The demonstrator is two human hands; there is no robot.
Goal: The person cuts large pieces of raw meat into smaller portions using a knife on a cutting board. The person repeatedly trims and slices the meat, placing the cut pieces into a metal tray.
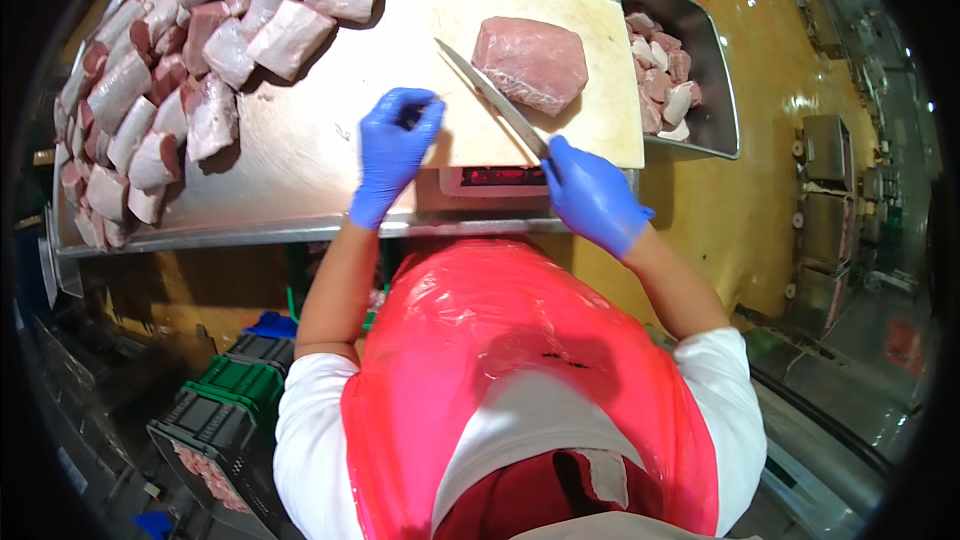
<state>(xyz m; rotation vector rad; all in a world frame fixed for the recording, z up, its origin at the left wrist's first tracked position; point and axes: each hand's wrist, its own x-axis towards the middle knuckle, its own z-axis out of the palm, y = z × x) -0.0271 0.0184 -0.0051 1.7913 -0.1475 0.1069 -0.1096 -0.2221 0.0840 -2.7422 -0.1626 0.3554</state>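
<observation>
A pale cutting board [610, 140] holds one boneless piece of pink meat [530, 58]. My right hand [592, 195], in a blue glove, is closed on the handle of a long knife [490, 92], whose blade lies diagonally along the meat's left side, tip pointing up-left. My left hand [398, 150], also gloved, is at the board's left part with finger and thumb curled together; whatever they may hold is too small to make out. A scale [470, 183] with a red display sits at the board's near edge.
Many cuts of meat [135, 110] are piled on the left of the steel table [290, 160]. A steel tub [722, 110] of smaller pieces stands right of the board. Stacked crates [230, 380] are on the floor at lower left, and steel containers [827, 225] line the right.
</observation>
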